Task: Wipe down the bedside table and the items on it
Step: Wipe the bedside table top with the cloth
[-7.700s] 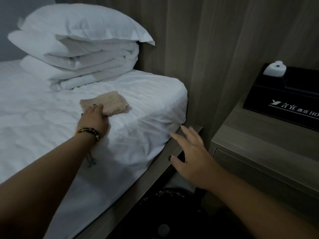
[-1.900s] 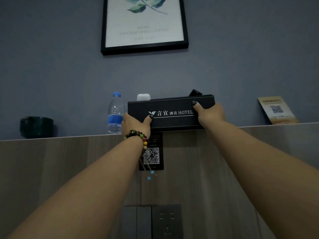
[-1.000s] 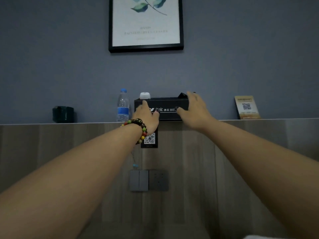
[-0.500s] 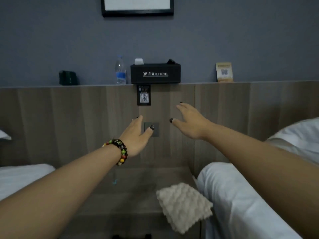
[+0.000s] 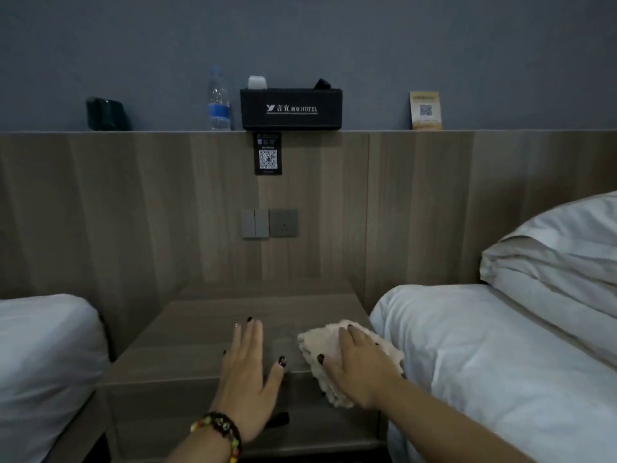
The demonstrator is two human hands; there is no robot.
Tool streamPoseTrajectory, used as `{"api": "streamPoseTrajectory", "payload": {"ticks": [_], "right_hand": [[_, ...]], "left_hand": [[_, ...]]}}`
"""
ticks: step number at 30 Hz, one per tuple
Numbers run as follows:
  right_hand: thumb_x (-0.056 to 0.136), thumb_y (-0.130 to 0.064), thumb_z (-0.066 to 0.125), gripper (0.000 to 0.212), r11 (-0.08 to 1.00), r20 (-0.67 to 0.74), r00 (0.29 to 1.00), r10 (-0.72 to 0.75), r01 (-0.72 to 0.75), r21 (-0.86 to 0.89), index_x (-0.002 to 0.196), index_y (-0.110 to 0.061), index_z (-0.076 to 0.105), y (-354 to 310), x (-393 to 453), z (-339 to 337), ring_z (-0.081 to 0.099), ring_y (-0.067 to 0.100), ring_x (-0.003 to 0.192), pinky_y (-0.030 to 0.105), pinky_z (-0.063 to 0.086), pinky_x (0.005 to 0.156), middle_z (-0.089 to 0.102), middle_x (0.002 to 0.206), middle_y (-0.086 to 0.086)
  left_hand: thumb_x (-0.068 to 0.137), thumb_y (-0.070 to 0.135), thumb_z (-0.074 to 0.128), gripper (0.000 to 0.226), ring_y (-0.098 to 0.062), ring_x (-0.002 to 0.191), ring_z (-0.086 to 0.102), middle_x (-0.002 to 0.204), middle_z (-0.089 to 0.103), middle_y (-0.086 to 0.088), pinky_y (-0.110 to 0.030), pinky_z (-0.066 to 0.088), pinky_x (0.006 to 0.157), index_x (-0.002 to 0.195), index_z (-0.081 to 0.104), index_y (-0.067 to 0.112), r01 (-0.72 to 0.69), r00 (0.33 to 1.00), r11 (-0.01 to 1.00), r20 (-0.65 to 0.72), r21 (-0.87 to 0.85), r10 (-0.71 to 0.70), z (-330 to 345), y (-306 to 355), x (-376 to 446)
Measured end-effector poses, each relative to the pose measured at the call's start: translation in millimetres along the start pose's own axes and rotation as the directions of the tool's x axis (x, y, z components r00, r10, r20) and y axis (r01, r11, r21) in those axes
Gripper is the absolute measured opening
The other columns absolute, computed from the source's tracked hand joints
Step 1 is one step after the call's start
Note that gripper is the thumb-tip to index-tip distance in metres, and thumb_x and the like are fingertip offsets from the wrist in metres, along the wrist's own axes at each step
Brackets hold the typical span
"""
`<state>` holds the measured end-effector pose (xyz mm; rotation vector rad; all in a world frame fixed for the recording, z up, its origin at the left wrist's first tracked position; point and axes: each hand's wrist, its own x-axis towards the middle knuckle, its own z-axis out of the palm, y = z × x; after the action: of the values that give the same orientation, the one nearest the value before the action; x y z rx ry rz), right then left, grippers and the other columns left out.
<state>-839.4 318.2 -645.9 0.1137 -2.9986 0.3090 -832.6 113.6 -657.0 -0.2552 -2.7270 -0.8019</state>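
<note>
Our right hand [image 5: 359,364] presses flat on the cloth [image 5: 347,357] at the bedside table's [image 5: 200,342] front right corner; left hand [image 5: 248,372] hovers spread. We should sweep in overlapping strokes toward the back edge.

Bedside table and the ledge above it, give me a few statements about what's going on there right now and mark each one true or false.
1. The right hand rests on the cloth on the bedside table. True.
2. The left hand grips the water bottle. False: the left hand is flat and open over the table; the bottle stands on the ledge above.
3. The black hotel box sits on the ledge, right of the water bottle. True.
4. The cloth lies on the left bed. False: it lies on the table's right side, by the right bed.
5. A card with a QR code stands on the ledge, right of the box. True.
</note>
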Motion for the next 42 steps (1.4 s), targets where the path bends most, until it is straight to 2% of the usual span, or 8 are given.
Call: {"api": "streamPoseTrajectory", "payload": {"ticks": [3, 9, 21, 31, 33, 35, 37, 42], "right_hand": [[0.091, -0.065, 0.026, 0.074, 0.998, -0.043, 0.999, 0.008, -0.011, -0.068, 0.151, -0.021, 0.017, 7, 2, 21, 0.016, 0.027, 0.145, 0.047, 0.015, 0.117, 0.018, 0.158, 0.007], [0.092, -0.066, 0.023, 0.069, 0.983, 0.035, 0.997, -0.062, 0.067, -0.171, 0.151, -0.035, 0.007, 15, 22, 33, -0.002, 0.027, 0.148, 0.059, 0.002, 0.115, 0.003, 0.162, 0.0], [0.1, -0.044, 0.028, 0.055, 1.0, 0.014, 1.0, -0.012, 0.012, 0.005, 0.15, -0.022, 0.026, 25, 60, 30, 0.006, 0.015, 0.148, 0.051, 0.006, 0.118, 0.016, 0.16, -0.007], [0.101, -0.042, 0.027, 0.053, 0.999, 0.006, 1.0, -0.005, 0.004, 0.053, 0.148, -0.017, 0.032, 13, 38, 21, 0.011, 0.016, 0.148, 0.048, 0.005, 0.119, 0.024, 0.158, -0.002], [0.101, -0.042, 0.028, 0.047, 0.997, -0.008, 1.0, 0.011, -0.011, 0.074, 0.136, -0.02, 0.048, 8, 38, 23, 0.023, 0.021, 0.144, 0.051, 0.011, 0.117, 0.039, 0.15, -0.001], [0.098, -0.043, 0.027, 0.039, 0.99, -0.084, 0.995, 0.056, -0.045, 0.131, 0.098, -0.023, 0.061, 2, 45, 25, 0.049, 0.023, 0.119, 0.053, 0.027, 0.108, 0.062, 0.11, -0.001], [0.097, -0.043, 0.026, 0.042, 0.974, -0.134, 0.983, 0.124, -0.094, 0.208, 0.069, -0.023, 0.051, -7, 57, 26, 0.056, 0.022, 0.092, 0.051, 0.037, 0.1, 0.056, 0.075, -0.005], [0.098, -0.041, 0.024, 0.04, 0.975, -0.061, 0.991, 0.12, -0.106, 0.194, 0.078, -0.017, 0.05, -41, 89, 26, 0.056, 0.031, 0.103, 0.049, 0.038, 0.099, 0.064, 0.1, 0.011]], "left_hand": [[0.099, 0.046, 0.031, 0.067, -0.02, 0.144, -0.024, 0.158, -0.021, 0.002, -0.042, -0.005, 0.118, 0.152, -0.007, 0.029, 0.191, 0.981, 0.982, 0.038, 0.008, -0.191, 17, 11, -3], [0.099, 0.048, 0.025, 0.069, -0.024, 0.143, -0.027, 0.157, -0.026, -0.005, -0.049, -0.011, 0.115, 0.152, -0.011, 0.021, 0.08, 0.994, 0.974, 0.054, 0.211, -0.093, 45, 17, -6], [0.099, 0.037, 0.038, 0.074, -0.01, 0.144, -0.019, 0.159, -0.015, 0.0, -0.023, -0.009, 0.115, 0.151, -0.007, 0.011, -0.15, 0.983, 0.988, 0.108, 0.038, 0.145, 56, 21, 15], [0.097, 0.034, 0.045, 0.075, -0.008, 0.147, -0.005, 0.161, -0.003, 0.002, -0.02, 0.01, 0.11, 0.152, -0.001, 0.014, 0.042, 0.997, 0.998, 0.066, -0.044, -0.039, 30, 12, 13], [0.097, 0.032, 0.046, 0.075, -0.009, 0.147, -0.005, 0.161, -0.002, 0.001, -0.02, 0.009, 0.107, 0.152, -0.001, 0.013, 0.078, 0.995, 0.996, 0.071, -0.051, -0.075, 21, 6, 13], [0.098, 0.03, 0.045, 0.074, -0.009, 0.147, -0.005, 0.161, -0.001, 0.001, -0.018, 0.007, 0.104, 0.152, -0.001, 0.012, 0.089, 0.994, 0.994, 0.063, -0.064, -0.085, 13, 3, 11], [0.099, 0.028, 0.044, 0.072, -0.009, 0.147, -0.005, 0.161, -0.001, 0.002, -0.018, 0.007, 0.105, 0.152, -0.002, 0.012, 0.102, 0.993, 0.993, 0.06, -0.066, -0.098, 6, 0, 10], [0.095, 0.022, 0.05, 0.071, -0.022, 0.148, -0.003, 0.158, 0.009, -0.006, -0.035, 0.012, 0.119, 0.15, 0.007, 0.009, 0.217, 0.965, 0.976, 0.15, -0.013, -0.213, -1, -20, 15]]}}
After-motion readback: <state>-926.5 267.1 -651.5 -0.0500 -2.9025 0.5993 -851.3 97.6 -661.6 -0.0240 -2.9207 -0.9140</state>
